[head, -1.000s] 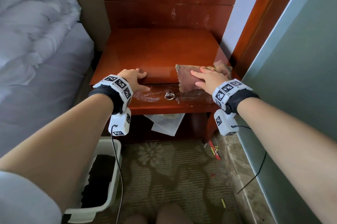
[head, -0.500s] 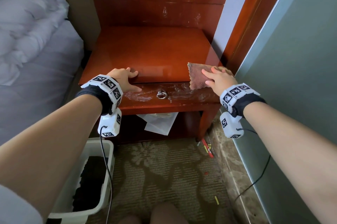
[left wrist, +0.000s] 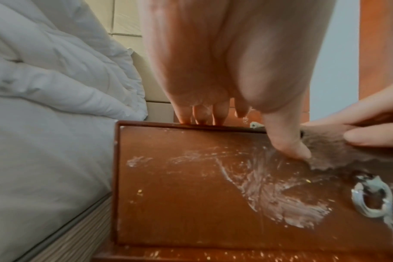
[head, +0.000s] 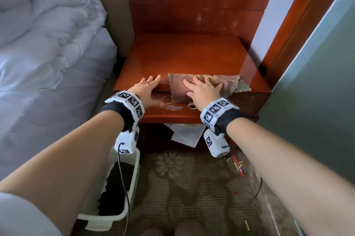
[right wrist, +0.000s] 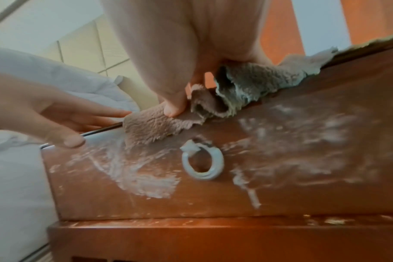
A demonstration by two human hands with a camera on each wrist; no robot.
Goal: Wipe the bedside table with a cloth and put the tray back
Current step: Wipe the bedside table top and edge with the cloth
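Observation:
The red-brown bedside table (head: 182, 57) has a bare top. A brownish cloth (head: 233, 83) lies over its front edge, right of centre, and hangs onto the drawer front (right wrist: 303, 177). My right hand (head: 203, 88) lies flat on the cloth with spread fingers. Its thumb (right wrist: 173, 106) presses the cloth (right wrist: 150, 127) against the drawer. Left of the cloth, my left hand (head: 148, 89) rests on the edge, fingers straight, with its thumb (left wrist: 289, 141) on the drawer front beside the cloth (left wrist: 339, 150). A white tray (head: 101, 221) holding something black stands on the floor at lower left.
White smears cover the drawer front around its ring pull (right wrist: 202, 163). A bed with a white duvet (head: 48, 43) borders the table's left side, and a grey-green wall (head: 317, 101) closes in the right. Paper (head: 186, 135) sticks out under the table. Red litter (head: 238, 166) lies on the carpet.
My right hand has slid the cloth left from the table's right corner toward the middle of the front edge. My left hand stays at the edge, its fingers now straighter.

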